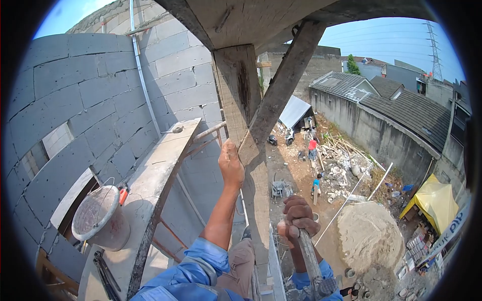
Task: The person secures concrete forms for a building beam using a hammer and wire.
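My left hand [231, 166] is closed on the edge of an upright wooden post [239, 90], just below where a diagonal wooden brace [288, 78] meets it. The fingertips on the far side are hidden. To the right of the post, my right hand [300, 219] is wrapped round the wooden handle of a hammer [310, 256]. Its dark head is at the lower end, close to my blue sleeve. Overhead, a broad wooden beam [251, 22] rests across the top of the post.
A plank platform [163, 163] on my left carries a mortar-stained bucket [103, 220] and pliers-like tool [106, 273] beside a grey block wall [75, 95]. Far below right lie a sand pile [370, 233], rubble, a yellow tarp [434, 203] and two people.
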Motion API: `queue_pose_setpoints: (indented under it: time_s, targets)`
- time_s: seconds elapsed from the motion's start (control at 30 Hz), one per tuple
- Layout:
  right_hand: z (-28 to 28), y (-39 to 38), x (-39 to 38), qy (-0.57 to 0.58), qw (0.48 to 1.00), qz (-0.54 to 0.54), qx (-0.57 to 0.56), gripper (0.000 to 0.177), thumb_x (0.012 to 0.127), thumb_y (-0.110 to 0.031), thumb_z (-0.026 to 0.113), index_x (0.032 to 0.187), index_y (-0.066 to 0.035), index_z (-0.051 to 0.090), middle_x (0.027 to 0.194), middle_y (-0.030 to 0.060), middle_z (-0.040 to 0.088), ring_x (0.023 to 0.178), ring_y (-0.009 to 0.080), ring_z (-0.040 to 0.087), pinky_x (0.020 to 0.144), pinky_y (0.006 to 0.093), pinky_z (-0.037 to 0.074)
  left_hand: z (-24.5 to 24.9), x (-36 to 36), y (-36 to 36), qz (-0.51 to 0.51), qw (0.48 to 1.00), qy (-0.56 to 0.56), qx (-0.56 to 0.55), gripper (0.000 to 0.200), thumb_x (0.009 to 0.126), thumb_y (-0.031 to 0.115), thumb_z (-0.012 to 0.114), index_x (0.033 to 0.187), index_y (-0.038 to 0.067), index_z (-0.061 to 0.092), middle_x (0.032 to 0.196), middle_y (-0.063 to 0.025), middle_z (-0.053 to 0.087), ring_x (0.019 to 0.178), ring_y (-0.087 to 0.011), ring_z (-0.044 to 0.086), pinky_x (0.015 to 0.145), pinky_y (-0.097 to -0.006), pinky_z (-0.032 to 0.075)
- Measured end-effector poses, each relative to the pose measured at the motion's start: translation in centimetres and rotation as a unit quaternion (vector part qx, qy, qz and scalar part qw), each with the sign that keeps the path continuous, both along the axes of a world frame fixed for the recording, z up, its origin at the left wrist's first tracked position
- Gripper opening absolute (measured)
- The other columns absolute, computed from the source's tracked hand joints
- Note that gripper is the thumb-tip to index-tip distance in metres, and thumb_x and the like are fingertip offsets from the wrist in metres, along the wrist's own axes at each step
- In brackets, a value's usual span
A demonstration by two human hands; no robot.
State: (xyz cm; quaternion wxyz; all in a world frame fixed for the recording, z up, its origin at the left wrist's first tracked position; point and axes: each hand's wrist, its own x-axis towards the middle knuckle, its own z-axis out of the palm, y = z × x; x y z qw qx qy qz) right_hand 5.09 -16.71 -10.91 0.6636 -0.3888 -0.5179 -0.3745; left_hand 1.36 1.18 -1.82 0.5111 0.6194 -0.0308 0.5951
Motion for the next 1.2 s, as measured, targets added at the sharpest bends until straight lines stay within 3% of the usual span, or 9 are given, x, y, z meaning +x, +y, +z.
queue_pose_setpoints:
  time_s: [0.2,0.3,0.4,0.57,0.67,0.73,1.03,1.13,1.2]
  targets:
    - [-1.8,-0.1,0.5,0.065,0.963,-0.246,-0.087,0.023,0.081,-0.014,0.074,0.086,-0.006,0.054,0.063,0.0080,0.059,0.051,0.0256,0.061,0.050,0.0326,0.050,0.0,0.5,0.0,-0.005,1.000,-0.023,-0.009,0.050,0.104,0.041,0.040,0.118,-0.004,0.058,0.104,-0.0090,0.064,0.095,-0.0143,0.057,0.086,-0.0276,0.045]
    - [-0.8,0.2,0.7,-0.122,0.956,0.256,0.075,0.023,0.080,-0.016,0.072,0.092,-0.006,0.055,0.067,0.0137,0.062,0.058,0.0312,0.064,0.054,0.0379,0.053,-0.1,0.2,0.0,-0.014,1.000,-0.013,-0.006,0.050,0.104,0.041,0.041,0.118,-0.004,0.057,0.104,-0.0098,0.064,0.096,-0.0151,0.057,0.087,-0.0278,0.045]
    - [1.3,1.2,0.5,0.155,0.921,-0.262,-0.243,0.021,0.082,-0.017,0.071,0.091,-0.004,0.058,0.069,0.0173,0.063,0.061,0.0375,0.064,0.057,0.0378,0.054,-0.1,-0.7,0.1,0.013,0.999,0.047,0.012,0.052,0.104,0.042,0.041,0.118,-0.005,0.056,0.106,-0.0090,0.063,0.097,-0.0147,0.057,0.087,-0.0279,0.045]
    - [-5.0,-0.4,-1.9,0.035,0.956,-0.266,-0.117,0.037,0.087,-0.028,0.069,0.106,0.001,0.056,0.076,0.0207,0.065,0.064,0.0369,0.066,0.052,0.0392,0.051,-1.3,0.4,0.8,-0.014,1.000,-0.011,0.008,0.058,0.101,0.048,0.043,0.121,-0.006,0.052,0.108,-0.0090,0.062,0.099,-0.0148,0.057,0.088,-0.0288,0.046]
    - [-5.3,-1.9,-3.2,0.237,0.955,-0.135,-0.115,0.040,0.096,-0.033,0.059,0.113,0.002,0.051,0.072,0.0153,0.062,0.055,0.0258,0.063,0.045,0.0350,0.046,-0.9,-0.2,1.5,-0.025,0.999,-0.004,0.026,0.064,0.097,0.052,0.050,0.125,-0.005,0.048,0.112,-0.0105,0.060,0.103,-0.0156,0.056,0.089,-0.0295,0.046]
    - [-2.1,-4.5,-3.0,0.457,0.852,0.242,-0.084,0.041,0.101,-0.036,0.048,0.120,0.000,0.044,0.071,0.0066,0.054,0.048,0.0134,0.052,0.042,0.0284,0.042,-1.0,-0.4,1.0,-0.021,0.998,0.004,0.066,0.073,0.089,0.055,0.062,0.129,-0.004,0.044,0.117,-0.0118,0.057,0.107,-0.0165,0.056,0.092,-0.0302,0.046]
    - [17.8,-5.5,6.3,0.444,0.724,0.426,0.313,0.032,0.103,-0.042,0.038,0.113,-0.012,0.039,0.073,-0.0006,0.041,0.053,0.0088,0.042,0.046,0.0263,0.040,-0.7,-0.7,0.5,-0.016,0.999,0.052,0.005,0.068,0.089,0.047,0.067,0.127,-0.004,0.045,0.119,-0.0115,0.056,0.107,-0.0179,0.055,0.092,-0.0310,0.045]
    - [21.3,-7.1,5.1,0.356,0.775,0.512,-0.099,0.034,0.102,-0.043,0.041,0.113,-0.010,0.042,0.070,-0.0013,0.040,0.049,0.0088,0.039,0.042,0.0265,0.038,-0.5,-0.7,-0.1,-0.069,0.997,0.035,-0.015,0.067,0.090,0.047,0.066,0.127,-0.005,0.044,0.119,-0.0118,0.056,0.107,-0.0176,0.055,0.092,-0.0311,0.045]
    - [20.8,-7.0,4.7,0.359,0.788,0.494,-0.082,0.035,0.102,-0.042,0.041,0.113,-0.009,0.042,0.069,-0.0012,0.041,0.048,0.0088,0.039,0.042,0.0266,0.038,-0.5,-0.7,-0.2,-0.054,0.998,0.032,-0.009,0.068,0.090,0.047,0.065,0.127,-0.005,0.044,0.119,-0.0121,0.056,0.107,-0.0176,0.055,0.092,-0.0313,0.045]
